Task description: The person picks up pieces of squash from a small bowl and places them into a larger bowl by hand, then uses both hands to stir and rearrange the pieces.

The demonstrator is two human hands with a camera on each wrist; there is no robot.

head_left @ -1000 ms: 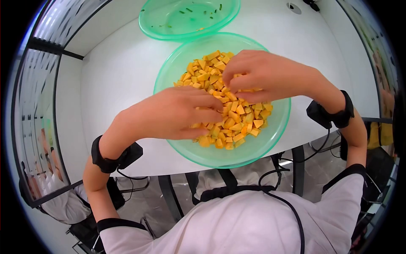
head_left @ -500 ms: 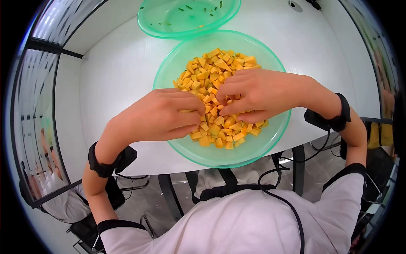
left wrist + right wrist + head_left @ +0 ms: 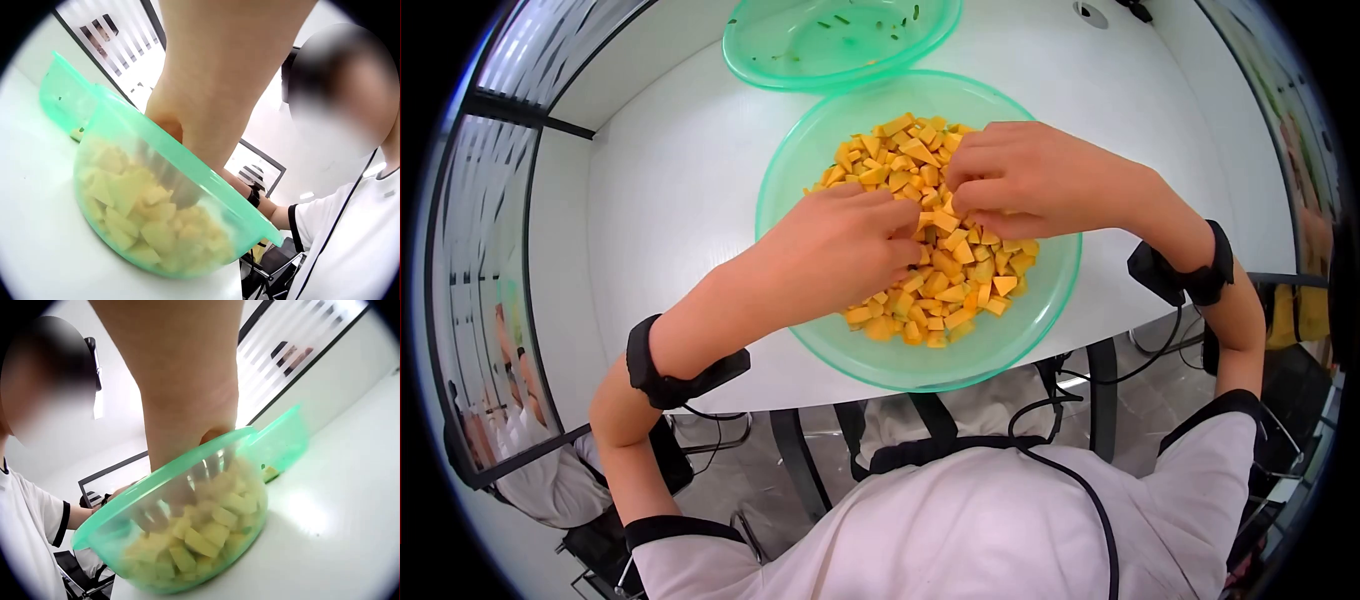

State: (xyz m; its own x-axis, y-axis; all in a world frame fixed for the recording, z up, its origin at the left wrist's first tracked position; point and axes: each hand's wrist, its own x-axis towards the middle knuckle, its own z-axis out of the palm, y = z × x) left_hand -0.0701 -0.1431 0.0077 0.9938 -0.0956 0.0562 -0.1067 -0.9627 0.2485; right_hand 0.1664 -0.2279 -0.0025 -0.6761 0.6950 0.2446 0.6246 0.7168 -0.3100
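Diced orange-yellow pumpkin pieces [image 3: 948,285], some with greenish edges, are heaped in a translucent green bowl [image 3: 785,190]. My left hand [image 3: 840,245] reaches over the bowl's left side, its bent fingers [image 3: 900,215] down at the middle of the heap. From the right, my right hand [image 3: 1035,180] hangs over the heap with loosely bent fingers pointing down into it. Through the bowl wall in the left wrist view, the left fingers [image 3: 184,194] touch the pieces. The right wrist view shows the right fingers [image 3: 153,522] spread among them. The heap hides part of both hands' fingertips.
A second green bowl [image 3: 745,62] with small dark green scraps stands behind, right at the first bowl's rim. Both are on a white table [image 3: 670,200] with a cable hole [image 3: 1090,14] at the back. Black cameras [image 3: 685,370] with cables sit on both wrists.
My left hand has moved right and slightly forward over the heap. The right hand came toward me, then went back up and to the right. Pieces on top have shifted.
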